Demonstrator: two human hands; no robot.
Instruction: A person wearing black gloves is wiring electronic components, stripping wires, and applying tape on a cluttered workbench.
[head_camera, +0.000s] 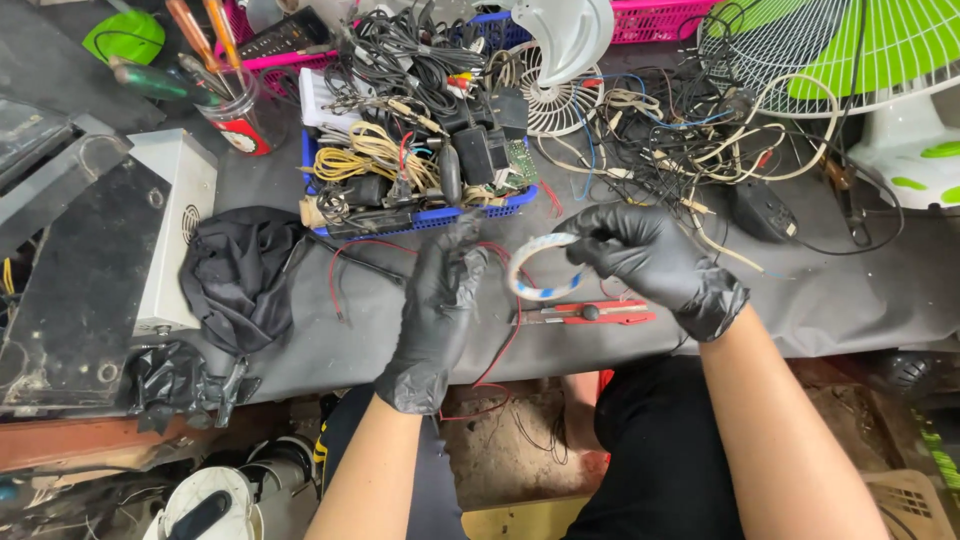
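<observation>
Cluttered worktop (850, 300): behind the curled white-and-blue strip (540, 268) sits a blue basket (420, 218) of cables, red cutters (590, 315) just below. Left hand (440, 300) and right hand (650, 255), black-gloved, pinch its ends.

A round container (243, 120) stands at the upper left of the tabletop (850, 300), beside the blue basket (420, 222). Its lower part carries a red label with a white round patch; tools stand inside it. In the blue basket lies a small green board (520, 160) which perhaps has a sticker, but the view is too unclear. No screens or signs show.
</observation>
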